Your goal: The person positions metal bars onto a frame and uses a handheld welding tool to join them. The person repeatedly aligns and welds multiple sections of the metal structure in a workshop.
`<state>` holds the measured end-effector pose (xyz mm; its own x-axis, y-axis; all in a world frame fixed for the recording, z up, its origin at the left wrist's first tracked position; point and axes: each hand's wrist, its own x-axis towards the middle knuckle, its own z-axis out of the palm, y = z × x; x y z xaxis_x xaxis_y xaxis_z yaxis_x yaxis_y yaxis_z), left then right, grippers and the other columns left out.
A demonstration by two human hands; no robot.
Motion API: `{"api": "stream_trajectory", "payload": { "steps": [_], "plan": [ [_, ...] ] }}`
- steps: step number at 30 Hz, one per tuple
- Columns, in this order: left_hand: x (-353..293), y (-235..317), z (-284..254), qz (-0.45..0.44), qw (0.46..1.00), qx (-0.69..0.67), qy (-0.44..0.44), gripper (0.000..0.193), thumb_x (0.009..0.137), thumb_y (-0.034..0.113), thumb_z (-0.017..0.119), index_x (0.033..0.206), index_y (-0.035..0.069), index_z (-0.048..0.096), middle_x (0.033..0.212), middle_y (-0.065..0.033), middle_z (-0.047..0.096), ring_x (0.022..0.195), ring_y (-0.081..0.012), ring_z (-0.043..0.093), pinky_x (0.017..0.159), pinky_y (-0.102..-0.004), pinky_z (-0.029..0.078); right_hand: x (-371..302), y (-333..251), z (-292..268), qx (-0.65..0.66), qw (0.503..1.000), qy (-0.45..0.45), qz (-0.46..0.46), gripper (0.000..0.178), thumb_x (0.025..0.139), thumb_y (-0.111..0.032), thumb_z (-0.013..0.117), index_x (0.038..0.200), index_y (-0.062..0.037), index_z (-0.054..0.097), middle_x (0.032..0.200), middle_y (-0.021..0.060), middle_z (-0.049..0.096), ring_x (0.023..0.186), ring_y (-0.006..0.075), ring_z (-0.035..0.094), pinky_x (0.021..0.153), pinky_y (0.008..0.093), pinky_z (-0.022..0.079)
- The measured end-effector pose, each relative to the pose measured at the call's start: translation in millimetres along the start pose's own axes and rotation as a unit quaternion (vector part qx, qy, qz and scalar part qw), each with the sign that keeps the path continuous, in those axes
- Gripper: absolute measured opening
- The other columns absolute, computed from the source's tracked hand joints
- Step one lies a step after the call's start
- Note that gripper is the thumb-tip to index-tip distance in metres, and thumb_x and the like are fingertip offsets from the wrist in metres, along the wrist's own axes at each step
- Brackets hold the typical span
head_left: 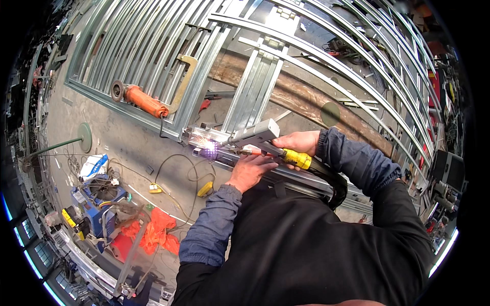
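The right hand (pixel 298 142) grips a yellow-handled welding torch (pixel 286 155), the left hand (pixel 250 171) rests flat on the grey steel frame (pixel 204 81), near a white bag (pixel 93 166) on the floor.

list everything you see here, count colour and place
welding torch with yellow handle: one, yellow and black, held at centre over the frame joint
welding arc: one, bright white-violet, at the torch tip
galvanised steel frame: one large, silver, across the top
orange angle grinder: one, orange, on the frame's left edge
blue welding machine: one, blue, floor lower left
orange cloth: one, orange, floor beside the machine
left hand: one, bare, resting on the frame under the torch
right hand: one, bare, gripping the torch
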<state>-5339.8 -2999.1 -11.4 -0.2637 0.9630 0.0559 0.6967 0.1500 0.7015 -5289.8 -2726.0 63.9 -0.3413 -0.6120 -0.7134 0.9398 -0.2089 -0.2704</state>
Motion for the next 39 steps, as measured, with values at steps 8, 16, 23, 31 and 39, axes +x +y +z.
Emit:
{"api": "stream_trajectory", "payload": {
  "steps": [8,16,23,31,39],
  "plan": [
    [0,0,1,-0.004,1.000,-0.002,0.000,0.035,0.093,0.016,0.070,0.124,0.031,0.078,0.134,0.0045,0.072,0.118,-0.0237,0.069,0.103,-0.0452,0.050,-1,7,5,-0.021,1.000,0.014,-0.015,0.056,0.113,-0.061,0.046,0.142,-0.0161,0.062,0.099,0.0044,0.068,0.072,0.0180,0.068,0.060,0.0347,0.060],
    [7,7,-8,0.058,0.996,0.054,0.039,0.029,0.090,0.025,0.078,0.119,0.029,0.080,0.132,0.0033,0.072,0.124,-0.0233,0.064,0.108,-0.0443,0.047,-88,64,39,0.044,0.985,0.044,-0.163,0.056,0.113,-0.055,0.050,0.128,-0.0024,0.063,0.099,0.0078,0.069,0.073,0.0212,0.071,0.064,0.0361,0.060],
    [5,8,-2,0.083,0.994,0.058,0.044,0.035,0.085,0.018,0.082,0.120,0.021,0.078,0.128,0.0001,0.070,0.122,-0.0261,0.062,0.111,-0.0457,0.045,-173,146,107,0.019,0.918,0.206,-0.339,0.094,0.095,-0.069,0.073,0.158,-0.0035,0.049,0.100,0.0034,0.064,0.073,0.0138,0.067,0.062,0.0292,0.056],
    [15,52,11,0.056,0.990,0.126,0.016,0.051,0.081,0.020,0.086,0.130,0.015,0.072,0.130,-0.0058,0.065,0.127,-0.0297,0.058,0.117,-0.0502,0.041,-232,259,102,0.048,0.904,0.227,-0.359,0.084,0.100,-0.062,0.071,0.157,-0.0050,0.048,0.108,0.0058,0.063,0.083,0.0177,0.068,0.073,0.0339,0.060],
    [52,162,140,0.120,0.988,0.088,0.026,0.042,0.083,0.023,0.085,0.125,0.022,0.076,0.130,-0.0054,0.064,0.125,-0.0312,0.058,0.113,-0.0490,0.044,-264,326,63,0.028,0.912,0.224,-0.343,0.061,0.110,-0.049,0.061,0.153,-0.0069,0.050,0.108,0.0035,0.061,0.085,0.0152,0.064,0.075,0.0334,0.060]
  ]
}}
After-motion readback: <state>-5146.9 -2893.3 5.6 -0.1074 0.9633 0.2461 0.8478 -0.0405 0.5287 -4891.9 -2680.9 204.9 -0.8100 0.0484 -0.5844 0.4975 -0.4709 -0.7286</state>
